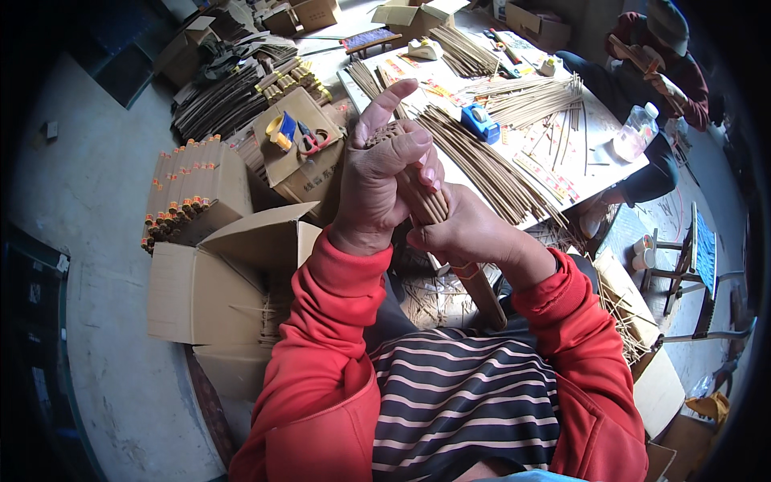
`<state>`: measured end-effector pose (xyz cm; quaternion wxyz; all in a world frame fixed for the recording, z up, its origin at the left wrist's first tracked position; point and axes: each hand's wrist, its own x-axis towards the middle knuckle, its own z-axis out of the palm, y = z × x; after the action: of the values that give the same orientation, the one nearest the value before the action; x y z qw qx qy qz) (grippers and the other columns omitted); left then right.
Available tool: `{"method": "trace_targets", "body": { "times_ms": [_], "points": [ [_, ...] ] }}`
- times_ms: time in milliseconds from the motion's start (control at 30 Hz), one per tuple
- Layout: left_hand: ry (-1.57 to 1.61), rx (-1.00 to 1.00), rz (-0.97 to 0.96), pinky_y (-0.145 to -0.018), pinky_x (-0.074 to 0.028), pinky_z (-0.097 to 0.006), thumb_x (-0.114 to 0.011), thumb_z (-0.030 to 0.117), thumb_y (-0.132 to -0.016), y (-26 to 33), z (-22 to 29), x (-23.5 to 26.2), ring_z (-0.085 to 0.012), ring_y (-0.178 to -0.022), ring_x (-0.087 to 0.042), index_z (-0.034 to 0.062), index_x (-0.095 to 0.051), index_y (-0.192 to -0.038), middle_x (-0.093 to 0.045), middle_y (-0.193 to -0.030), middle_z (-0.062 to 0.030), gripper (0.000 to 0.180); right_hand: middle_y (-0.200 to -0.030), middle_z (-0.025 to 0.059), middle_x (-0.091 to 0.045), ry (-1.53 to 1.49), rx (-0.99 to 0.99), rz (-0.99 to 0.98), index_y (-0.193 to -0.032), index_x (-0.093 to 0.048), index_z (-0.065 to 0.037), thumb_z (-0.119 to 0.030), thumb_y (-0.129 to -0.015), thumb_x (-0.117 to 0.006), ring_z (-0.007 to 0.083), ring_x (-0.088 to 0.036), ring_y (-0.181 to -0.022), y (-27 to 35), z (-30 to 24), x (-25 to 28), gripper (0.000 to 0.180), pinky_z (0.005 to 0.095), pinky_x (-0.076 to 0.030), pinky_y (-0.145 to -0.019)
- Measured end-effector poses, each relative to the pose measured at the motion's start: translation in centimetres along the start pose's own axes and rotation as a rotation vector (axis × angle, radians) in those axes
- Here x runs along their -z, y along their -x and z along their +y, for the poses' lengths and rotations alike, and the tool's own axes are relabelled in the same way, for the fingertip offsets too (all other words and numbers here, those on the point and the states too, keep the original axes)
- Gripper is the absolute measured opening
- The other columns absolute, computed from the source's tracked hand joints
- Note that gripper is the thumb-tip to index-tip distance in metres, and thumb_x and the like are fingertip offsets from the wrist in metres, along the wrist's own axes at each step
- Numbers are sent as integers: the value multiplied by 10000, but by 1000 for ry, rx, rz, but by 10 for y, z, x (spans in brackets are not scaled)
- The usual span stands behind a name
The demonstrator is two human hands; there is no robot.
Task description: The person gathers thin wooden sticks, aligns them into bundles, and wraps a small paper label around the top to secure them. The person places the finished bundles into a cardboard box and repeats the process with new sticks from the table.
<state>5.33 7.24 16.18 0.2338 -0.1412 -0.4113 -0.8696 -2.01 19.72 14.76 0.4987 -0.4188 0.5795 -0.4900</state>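
A tight bundle of brown incense-like sticks [424,199] slants between my two hands, above my lap. Near the top end, my left hand [384,165] is closed around it, with the index finger pointing up and away. My right hand [474,225] grips the middle, thumb across the sticks. A thin reddish band shows around the bundle just below that hand, and its lower end hangs toward my knees. Beyond my hands, loose brown sticks [474,161] lie in rows on the white table [614,173], beside a blue tape dispenser [480,123].
Left of me stand an open cardboard box [173,297] and stacked banded bundles [181,189]. Scissors [313,140] and a tape roll lie on another carton [301,181]. A plastic bottle [636,132] is at the table's right. A co-worker [675,72] holds sticks at far right, near a blue stool [705,249].
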Motion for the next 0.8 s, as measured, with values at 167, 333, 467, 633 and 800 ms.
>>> {"method": "trace_targets", "body": {
  "times_ms": [167,333,467,633,800],
  "points": [
    [-191,-166,58,-821,-493,-411,-706,311,-773,-6,-1,1,-279,-849,-619,31,-19,-1393,-588,-945,-204,967,-604,8,-510,62,109,213,-823,-467,-36,-65,-707,-648,76,-504,-476,-1,2,-2,216,219,-408,-425],
    [-466,-186,167,-931,-452,-440,-685,291,-801,14,-20,-5,-315,-976,-589,33,-15,-1402,-556,-1059,-237,936,-697,162,-604,285,274,361,-941,-524,24,-111,-711,-633,280,-612,-646,-6,19,-3,288,333,-486,-617],
    [-302,-211,373,-571,-519,-322,-632,85,-814,11,-20,-11,-171,-597,-573,31,-330,-1268,-552,-706,-80,548,-800,250,-604,493,444,425,-1042,-488,21,-168,-723,-677,425,-586,-823,-8,19,-10,416,401,-484,-701],
    [-144,-90,255,-481,-467,-294,-586,43,-809,7,-9,-8,-139,-503,-511,38,-414,-1174,-487,-608,-42,403,-643,89,-574,151,184,122,-931,-510,-1,-134,-718,-660,184,-567,-552,2,5,1,292,292,-457,-520],
    [-90,-67,88,-518,-486,-303,-627,47,-779,3,-3,-2,-168,-518,-542,8,-348,-1228,-544,-638,-90,530,-609,54,-541,58,77,151,-881,-501,26,-76,-706,-623,113,-511,-475,5,-3,-8,236,249,-413,-439]
  ]
}}
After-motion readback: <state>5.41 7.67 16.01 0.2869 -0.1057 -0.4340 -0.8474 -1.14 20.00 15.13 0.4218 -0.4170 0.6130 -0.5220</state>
